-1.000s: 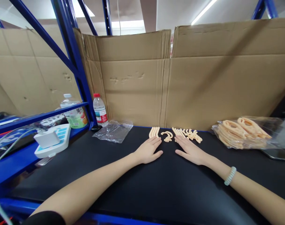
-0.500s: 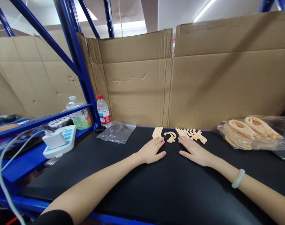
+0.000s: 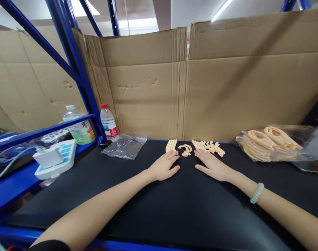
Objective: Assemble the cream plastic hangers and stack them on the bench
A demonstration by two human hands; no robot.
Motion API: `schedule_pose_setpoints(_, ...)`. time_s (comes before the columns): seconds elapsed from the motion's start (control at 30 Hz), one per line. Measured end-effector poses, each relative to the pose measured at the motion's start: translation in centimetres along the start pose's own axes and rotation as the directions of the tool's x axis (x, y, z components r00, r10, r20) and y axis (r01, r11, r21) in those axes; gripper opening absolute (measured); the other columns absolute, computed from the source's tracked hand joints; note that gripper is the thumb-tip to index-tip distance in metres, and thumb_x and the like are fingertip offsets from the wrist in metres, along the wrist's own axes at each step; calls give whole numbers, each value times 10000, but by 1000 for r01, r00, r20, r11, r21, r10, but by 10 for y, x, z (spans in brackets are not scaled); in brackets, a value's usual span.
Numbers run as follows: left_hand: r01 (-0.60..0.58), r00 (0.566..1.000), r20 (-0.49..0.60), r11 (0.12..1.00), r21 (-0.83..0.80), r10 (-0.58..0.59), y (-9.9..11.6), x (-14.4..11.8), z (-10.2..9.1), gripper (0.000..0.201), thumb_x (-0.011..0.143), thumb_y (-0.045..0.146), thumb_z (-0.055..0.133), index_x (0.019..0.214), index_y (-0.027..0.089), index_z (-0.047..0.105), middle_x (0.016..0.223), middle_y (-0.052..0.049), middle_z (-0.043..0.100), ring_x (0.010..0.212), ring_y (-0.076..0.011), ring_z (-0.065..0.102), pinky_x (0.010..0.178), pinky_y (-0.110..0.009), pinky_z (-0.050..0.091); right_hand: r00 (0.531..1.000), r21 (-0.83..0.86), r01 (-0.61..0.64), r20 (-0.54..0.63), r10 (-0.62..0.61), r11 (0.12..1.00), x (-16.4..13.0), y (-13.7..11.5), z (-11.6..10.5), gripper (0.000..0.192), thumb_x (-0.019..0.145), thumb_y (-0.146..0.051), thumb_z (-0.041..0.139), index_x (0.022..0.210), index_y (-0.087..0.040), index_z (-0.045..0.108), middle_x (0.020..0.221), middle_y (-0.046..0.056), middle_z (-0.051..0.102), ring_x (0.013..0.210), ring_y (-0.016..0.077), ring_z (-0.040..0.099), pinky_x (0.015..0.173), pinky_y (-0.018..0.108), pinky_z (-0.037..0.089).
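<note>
1. Head view, the hands: our left hand (image 3: 162, 167) lies flat and released on the black desk (image 3: 159, 209), palm down, fingers together, grasping nothing. Its fingertips sit just beside the near ends of the small row of curved strips (image 3: 171, 145).

2. Head view, the other side: our right hand (image 3: 213, 166) is likewise flat and released, empty, with a beaded bracelet (image 3: 256, 192) at the wrist. Its fingertips lie just beside the row of straight and notched pieces (image 3: 208, 147).

3. Between the two rows sits a single hook-shaped piece (image 3: 185, 150), apart from both hands and close to the cardboard wall (image 3: 227, 87).

4. To handle these pieces well, we judge a light fingertip pinch suits them: they look thin and light, and a sweep of the palm would likely scatter the tidy rows.

5. We should take one piece at a time from the near end, so its neighbours stay lined up.

6. Farther off on the right, a clear bag of larger tan parts (image 3: 271, 144) rests on the desk; on the left lie an empty plastic bag (image 3: 126, 146) and a water bottle (image 3: 108, 122), well apart from our hands.
</note>
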State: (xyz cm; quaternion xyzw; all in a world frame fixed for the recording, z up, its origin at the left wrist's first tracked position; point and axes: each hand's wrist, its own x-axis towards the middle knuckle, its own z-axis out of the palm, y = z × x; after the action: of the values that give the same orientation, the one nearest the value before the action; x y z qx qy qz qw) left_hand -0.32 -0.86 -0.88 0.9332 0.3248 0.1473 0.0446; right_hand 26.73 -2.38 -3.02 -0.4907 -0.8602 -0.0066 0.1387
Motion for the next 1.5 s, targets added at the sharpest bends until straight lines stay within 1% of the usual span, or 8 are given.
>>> schedule_pose_setpoints(0.1, -3, 999, -36, 998, -68, 0, -2, 1, 1, 465, 893, 351, 460, 1300, 128, 481, 1462, -141, 383, 1377, -246, 304, 1138, -428, 255, 1000, 3, 9, -26, -9, 1000, 0, 0, 0, 720, 913, -610, 308, 1426, -109, 366, 1479, 171, 317, 1381, 305, 260, 1121, 521, 255)
schedule_pose_setpoints(0.17, 57, 989, -128, 990, -132, -74, -6, 3, 2, 485, 846, 297, 514, 1301, 139, 461, 1425, -135, 440, 1333, -242, 382, 1112, -414, 312, 1000, -2, 7, -24, -7, 1000, -1, 1, 1, 723, 915, -608, 305, 1429, -103, 360, 1480, 172, 315, 1382, 301, 259, 1126, 511, 252)
schedule_pose_setpoints(0.33, 224, 914, -296, 954, -200, -277, -23, 7, 3, 450, 807, 174, 479, 1254, 132, 459, 1262, -139, 574, 1179, -254, 532, 1033, -444, 406, 999, 6, 8, -40, -8, 1000, -2, 4, 3, 705, 915, -604, 317, 1429, -124, 365, 1484, 161, 315, 1385, 304, 251, 1123, 511, 259)
schedule_pose_setpoints(0.7, 202, 935, -268, 970, -135, -232, -25, 6, 8, 452, 785, 171, 491, 1231, 108, 457, 1236, -163, 557, 1221, -282, 477, 1073, -457, 361, 999, -14, -2, -52, 1, 1000, -3, -2, -4, 677, 924, -592, 292, 1410, -131, 387, 1469, 158, 359, 1382, 303, 267, 1118, 533, 241)
schedule_pose_setpoints(0.93, 212, 939, -252, 971, -111, -234, -25, 6, 8, 484, 804, 188, 471, 1280, 122, 417, 1271, -157, 539, 1222, -281, 477, 1059, -461, 374, 942, -47, 31, -331, -45, 998, 5, -4, -3, 342, 927, -360, 411, 1152, -196, 610, 1133, 111, 640, 1116, 278, 542, 971, 477, 412)
schedule_pose_setpoints(1.07, 217, 939, -251, 972, -94, -234, -25, 6, 8, 455, 808, 180, 466, 1259, 121, 446, 1264, -157, 545, 1214, -276, 487, 1058, -449, 380, 912, -41, 4, -410, -21, 999, 10, -8, 0, 275, 929, -288, 403, 997, -200, 654, 950, 85, 676, 958, 261, 575, 862, 431, 445)
schedule_pose_setpoints(1.3, 229, 945, -226, 972, -57, -236, -23, 7, 6, 413, 816, 153, 464, 1227, 109, 481, 1262, -164, 553, 1211, -273, 494, 1063, -441, 371, 931, -153, -51, -364, -8, 987, 28, -23, 4, 295, 933, -314, 409, 1078, -191, 635, 1016, 119, 659, 1033, 309, 527, 894, 478, 395)
schedule_pose_setpoints(1.5, 255, 946, -197, 966, -36, -257, -21, 5, 5, 382, 830, 156, 456, 1212, 139, 480, 1264, -149, 559, 1197, -281, 501, 1052, -501, 347, 953, -213, 11, -293, -75, 977, 41, -32, 9, 301, 950, -279, 407, 1176, -199, 589, 1117, 116, 610, 1076, 297, 505, 913, 458, 378)
